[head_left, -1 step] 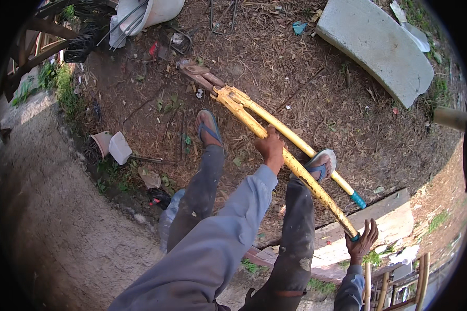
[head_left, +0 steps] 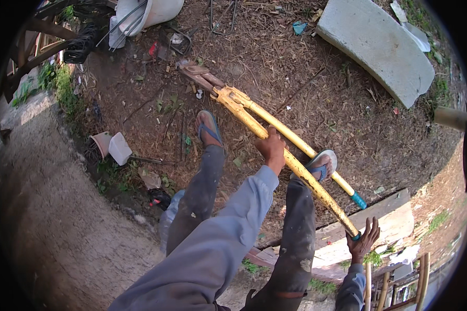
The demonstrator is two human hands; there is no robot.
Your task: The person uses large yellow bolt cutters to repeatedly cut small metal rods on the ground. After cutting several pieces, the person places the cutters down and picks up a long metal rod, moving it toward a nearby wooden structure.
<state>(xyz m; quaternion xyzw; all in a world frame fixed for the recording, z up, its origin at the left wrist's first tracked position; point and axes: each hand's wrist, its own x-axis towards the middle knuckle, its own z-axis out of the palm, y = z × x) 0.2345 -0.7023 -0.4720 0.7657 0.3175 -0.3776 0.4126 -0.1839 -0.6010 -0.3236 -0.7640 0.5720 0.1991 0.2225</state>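
A long bolt cutter with two yellow handles and rusty brown jaws stretches from upper left to lower right above the dirt ground. My left hand, in a grey-blue sleeve, grips the nearer handle around its middle. My right hand holds the end of that same handle with fingers loosely spread around its teal tip. The other handle ends in a teal grip that hangs free. My sandalled feet stand under the tool.
A curved concrete slab lies at the upper right. A white bucket with wires sits at the top. A broken pot and white shard edge the concrete path. A pale plank and wooden frame are lower right.
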